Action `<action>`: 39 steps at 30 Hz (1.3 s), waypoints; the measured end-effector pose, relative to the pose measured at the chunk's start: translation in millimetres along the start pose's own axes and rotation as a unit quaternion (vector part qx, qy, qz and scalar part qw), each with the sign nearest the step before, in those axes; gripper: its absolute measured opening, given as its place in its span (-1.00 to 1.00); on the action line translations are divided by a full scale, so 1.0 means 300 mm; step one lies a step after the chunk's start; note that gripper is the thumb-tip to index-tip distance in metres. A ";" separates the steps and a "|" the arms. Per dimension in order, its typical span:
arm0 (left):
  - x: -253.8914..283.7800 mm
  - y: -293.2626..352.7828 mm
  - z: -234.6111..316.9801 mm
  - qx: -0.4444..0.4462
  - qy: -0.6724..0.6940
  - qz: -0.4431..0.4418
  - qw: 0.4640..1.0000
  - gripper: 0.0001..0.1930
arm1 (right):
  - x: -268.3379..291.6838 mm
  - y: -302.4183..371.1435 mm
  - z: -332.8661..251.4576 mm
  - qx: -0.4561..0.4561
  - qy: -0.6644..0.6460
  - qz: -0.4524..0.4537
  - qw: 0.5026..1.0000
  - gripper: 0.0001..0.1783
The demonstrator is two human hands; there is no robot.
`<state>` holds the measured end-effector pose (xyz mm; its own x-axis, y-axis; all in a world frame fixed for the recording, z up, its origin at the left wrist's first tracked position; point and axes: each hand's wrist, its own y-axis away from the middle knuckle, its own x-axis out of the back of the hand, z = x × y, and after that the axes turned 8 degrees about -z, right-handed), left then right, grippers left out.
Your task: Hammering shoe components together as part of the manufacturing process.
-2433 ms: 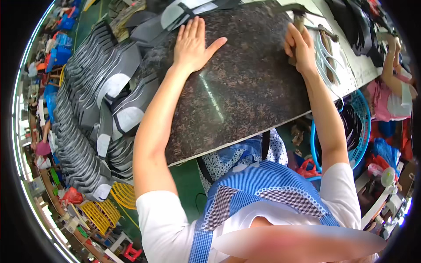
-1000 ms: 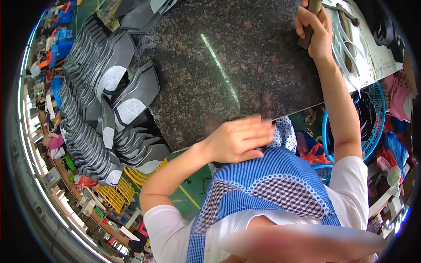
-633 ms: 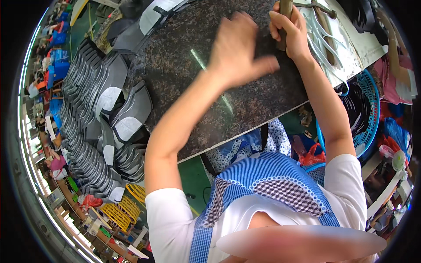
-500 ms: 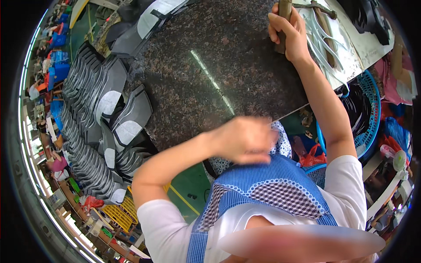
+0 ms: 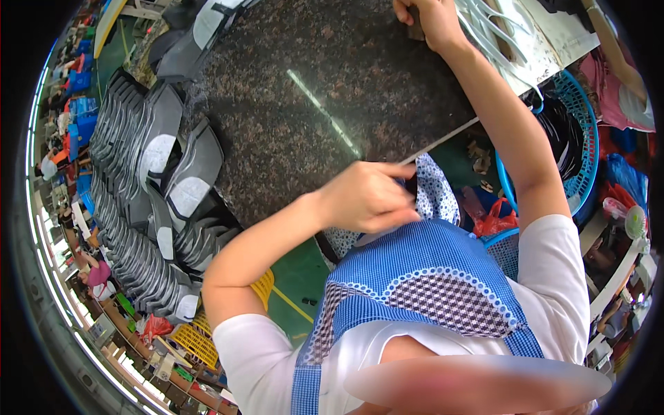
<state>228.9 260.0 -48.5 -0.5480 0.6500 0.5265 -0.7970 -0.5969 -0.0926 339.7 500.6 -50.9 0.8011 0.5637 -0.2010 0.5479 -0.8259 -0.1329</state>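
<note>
- Right grip (image 5: 434, 19): clamped on a brown handle (image 5: 415, 29); fingers curled round it, lower end showing beneath them. The rest of the handle is hidden or beyond the upper edge of view.
- Left grip (image 5: 373, 197): blurred, back of the hand upward, nearer the body than the right grip. Forefinger and thumb tips stand apart; cannot tell whether the other fingers close on anything.
- Worktop (image 5: 277, 111): dark speckled slab, spreading ahead of the left grip and under the right grip; its near edge passes close by the left grip. A bright streak of light lies ahead of the left grip.
- Apron (image 5: 429, 304): blue, with a checked panel, just on the body side of the left grip.
- Stacked grey pieces (image 5: 131, 228): overlapping rows, well to the left of the left grip; several carry a whitish patch.
- Further grey pieces (image 5: 197, 34): well to the left of the right grip, at the worktop's far left.
- Pale strips (image 5: 487, 31): bundled, just right of the right grip.
- Blue basket (image 5: 588, 117): right of and nearer the body than the right grip; dark strips (image 5: 557, 138) inside.
- Red bag (image 5: 494, 221): right of the left grip, below worktop level.
- Yellow basket (image 5: 195, 346): low, left of and behind the left grip.
</note>
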 end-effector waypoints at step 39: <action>-0.798 0.828 0.405 0.624 0.099 -0.248 0.735 -0.37 | -0.040 -0.021 0.036 0.018 0.032 -0.059 0.998 -0.82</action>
<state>193.1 -101.1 -94.9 -0.3934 0.9149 0.0901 -0.1253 -0.1505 0.9806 324.0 499.0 -57.9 0.7464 0.6547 -0.1199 0.6306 -0.7532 -0.1873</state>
